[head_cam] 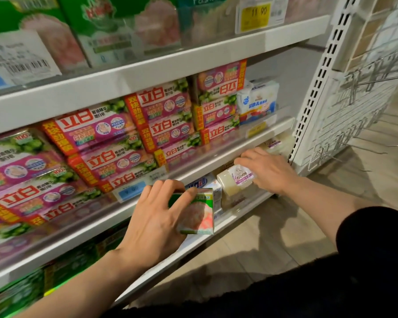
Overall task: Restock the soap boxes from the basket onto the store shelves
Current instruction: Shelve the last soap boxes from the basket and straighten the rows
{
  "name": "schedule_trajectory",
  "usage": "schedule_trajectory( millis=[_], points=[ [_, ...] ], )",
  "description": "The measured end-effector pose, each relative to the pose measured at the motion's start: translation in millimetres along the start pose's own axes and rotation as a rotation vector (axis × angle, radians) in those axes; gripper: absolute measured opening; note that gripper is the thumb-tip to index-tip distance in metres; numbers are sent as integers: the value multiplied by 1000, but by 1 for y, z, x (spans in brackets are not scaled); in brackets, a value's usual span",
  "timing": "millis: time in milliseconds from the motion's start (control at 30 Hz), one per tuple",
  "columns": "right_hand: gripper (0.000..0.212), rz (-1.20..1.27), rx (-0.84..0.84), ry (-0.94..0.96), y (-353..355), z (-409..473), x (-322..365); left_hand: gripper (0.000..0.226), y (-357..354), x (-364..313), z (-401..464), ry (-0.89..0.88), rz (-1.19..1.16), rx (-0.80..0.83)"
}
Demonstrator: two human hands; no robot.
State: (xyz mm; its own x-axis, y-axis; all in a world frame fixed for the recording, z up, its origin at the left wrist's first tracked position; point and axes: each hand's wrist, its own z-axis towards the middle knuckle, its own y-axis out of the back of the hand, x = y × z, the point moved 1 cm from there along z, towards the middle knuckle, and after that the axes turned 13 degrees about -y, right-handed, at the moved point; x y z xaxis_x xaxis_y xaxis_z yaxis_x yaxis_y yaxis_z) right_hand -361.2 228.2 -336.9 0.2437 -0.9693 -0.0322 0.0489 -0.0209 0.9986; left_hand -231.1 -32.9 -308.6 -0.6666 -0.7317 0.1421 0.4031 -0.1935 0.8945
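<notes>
Your left hand (154, 221), centre of frame, is gripping a green-and-pink soap box (197, 212), fingers (170, 191) curled over its top edge and thumb hidden beneath. The box is hanging in front of the lower shelf lip (237, 216), not yet set down.

Your right hand (268, 171), right of centre, is reaching under the middle shelf rail (216, 157); fingers are bent down onto a cream wrapped soap bar (236, 180) with a purple-printed label, holding or nudging it — cannot tell which for sure.

The basket is not in view.

Suggested handling, as judgement only: you are clearing a slot, so keep the cream bar pushed toward the right upright (317, 88) and square to its neighbours before bringing the box in. Tilt the green box front-down to pass the clear lip, then slide it back flat, label outward. The blue-and-white pack (203, 183) just behind the box looks loose; watch for knocking it. The pink Liby soap packs (161, 125) above are stacked tight, so keep your knuckles low under that rail.
</notes>
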Motion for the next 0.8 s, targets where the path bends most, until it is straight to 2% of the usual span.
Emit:
schedule_trajectory(
  millis=[167, 267, 333, 400, 467, 567, 667, 800],
  points=[
    [70, 54, -14, 61, -19, 5, -7, 79, -7, -2, 7, 16, -15, 5],
    [59, 14, -78, 33, -26, 3, -7, 77, -9, -4, 8, 15, -19, 15],
    [48, 56, -186, -128, -28, 3, -2, 77, -10, -4, 7, 17, -15, 10],
    [37, 234, -221, -394, -29, 6, 5, 79, -10, -4, 7, 24, -14, -13],
    [15, 530, -115, -545, -33, 10, 12, 82, -9, -4, 6, 25, -16, -47],
    [16, 820, -4, -560, -39, 13, 14, 80, -8, -3, 6, 64, -35, -110],
    [24, 931, 101, -518, -35, 11, 18, 63, -7, -2, 10, 117, -80, -192],
    [24, 1034, 243, -485, -34, 8, 16, 71, -8, 2, 15, 181, -101, -236]
  ],
)
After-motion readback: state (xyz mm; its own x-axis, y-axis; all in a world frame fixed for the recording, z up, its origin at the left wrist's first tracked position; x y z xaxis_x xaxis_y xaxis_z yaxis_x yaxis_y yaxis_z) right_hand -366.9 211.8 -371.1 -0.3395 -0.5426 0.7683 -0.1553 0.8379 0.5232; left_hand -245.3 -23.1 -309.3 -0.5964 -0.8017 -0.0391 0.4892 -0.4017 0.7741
